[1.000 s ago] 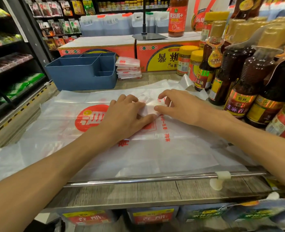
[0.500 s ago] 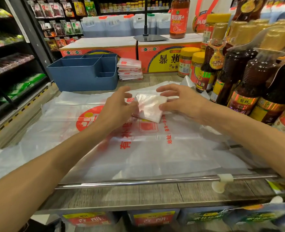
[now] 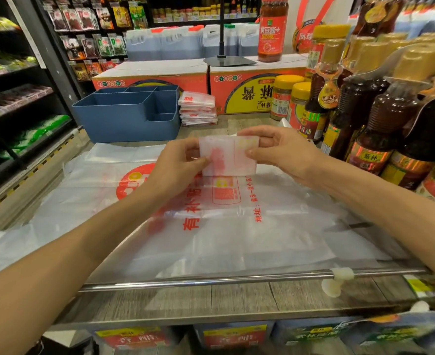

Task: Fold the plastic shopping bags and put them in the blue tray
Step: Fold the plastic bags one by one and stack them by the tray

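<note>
A small folded square of white plastic bag [image 3: 230, 160] with red print is held up above the counter. My left hand [image 3: 178, 165] pinches its left edge and my right hand [image 3: 280, 152] pinches its right edge. Beneath it lie flat unfolded plastic bags [image 3: 211, 226] with red print, spread over the counter. The blue tray [image 3: 127, 116] with several compartments stands at the back left. A stack of folded bags [image 3: 198, 108] rests just to the right of the tray, outside it.
Dark sauce bottles [image 3: 380, 119] and yellow-lidded jars [image 3: 285, 98] crowd the right side. Red cartons [image 3: 237, 90] line the back. A metal rail [image 3: 211, 279] runs along the counter's near edge. Store shelves [image 3: 11, 98] stand on the left.
The folded bag went from pressed flat on the pile to lifted up between both hands, moving up and toward the back.
</note>
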